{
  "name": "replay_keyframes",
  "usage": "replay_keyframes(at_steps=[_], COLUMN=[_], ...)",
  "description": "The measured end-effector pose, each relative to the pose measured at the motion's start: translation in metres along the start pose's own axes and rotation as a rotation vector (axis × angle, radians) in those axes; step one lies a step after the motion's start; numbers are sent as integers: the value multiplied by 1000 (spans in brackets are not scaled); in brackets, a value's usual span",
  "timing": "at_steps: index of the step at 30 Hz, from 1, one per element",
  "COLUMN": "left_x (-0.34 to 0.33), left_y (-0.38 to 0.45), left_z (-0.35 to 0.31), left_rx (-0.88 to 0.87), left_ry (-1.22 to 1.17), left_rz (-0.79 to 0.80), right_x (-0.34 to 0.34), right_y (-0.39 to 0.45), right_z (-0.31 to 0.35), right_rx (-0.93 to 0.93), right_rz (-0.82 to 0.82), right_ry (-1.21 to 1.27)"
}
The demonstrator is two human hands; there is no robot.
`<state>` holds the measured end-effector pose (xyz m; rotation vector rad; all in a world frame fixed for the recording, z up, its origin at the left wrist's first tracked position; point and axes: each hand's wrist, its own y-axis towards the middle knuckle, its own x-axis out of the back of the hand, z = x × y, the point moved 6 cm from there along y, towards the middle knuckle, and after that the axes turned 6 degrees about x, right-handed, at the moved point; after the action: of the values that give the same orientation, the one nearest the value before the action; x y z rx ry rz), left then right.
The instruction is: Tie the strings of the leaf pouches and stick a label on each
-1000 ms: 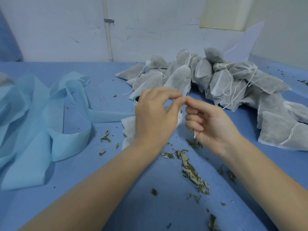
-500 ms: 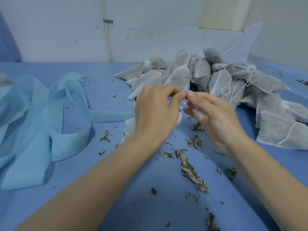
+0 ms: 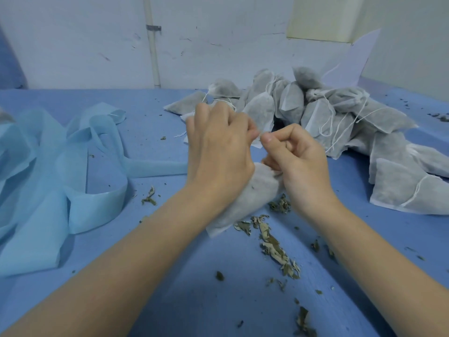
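A grey-white leaf pouch point(image 3: 245, 198) hangs tilted between my two hands, its lower corner just above the blue table. My left hand point(image 3: 218, 147) is curled over the pouch's top and covers it. My right hand point(image 3: 294, 154) is fisted beside it, thumb and fingers pinching at the pouch's neck where the string is; the string itself is hidden by my fingers. Behind my hands lies a heap of filled pouches point(image 3: 315, 110) with white drawstrings trailing.
Loose dried leaves point(image 3: 274, 246) are scattered on the blue table point(image 3: 170, 276) under and in front of my hands. Light-blue fabric strips point(image 3: 63, 171) lie crumpled at the left. A white paper sheet point(image 3: 352, 62) leans on the wall behind the heap.
Both hands have lifted the pouch off the table and drawn it nearer. My right hand's fingers have curled from a fingertip pinch into a fist.
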<state>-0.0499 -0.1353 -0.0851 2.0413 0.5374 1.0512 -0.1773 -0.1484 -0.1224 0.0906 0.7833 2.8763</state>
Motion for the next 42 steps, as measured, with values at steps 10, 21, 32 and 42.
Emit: replay_keyframes(at_steps=[10,21,32,42], left_x=[-6,-59,-65,-54], left_y=[8,-36,-36,-27], left_z=[16,15,34,40], left_rx=[156,903,1186,973], left_ry=[-75,-1043,-1284,-1163], left_rz=[66,680,551,461], right_x=[8,50,28,23], right_y=[7,5,18,16], right_z=[4,-35,-11,0], right_rx=[52,-335,-88,113], right_rz=[-62,-681,43,172], right_ry=[-135,281,-4,-266])
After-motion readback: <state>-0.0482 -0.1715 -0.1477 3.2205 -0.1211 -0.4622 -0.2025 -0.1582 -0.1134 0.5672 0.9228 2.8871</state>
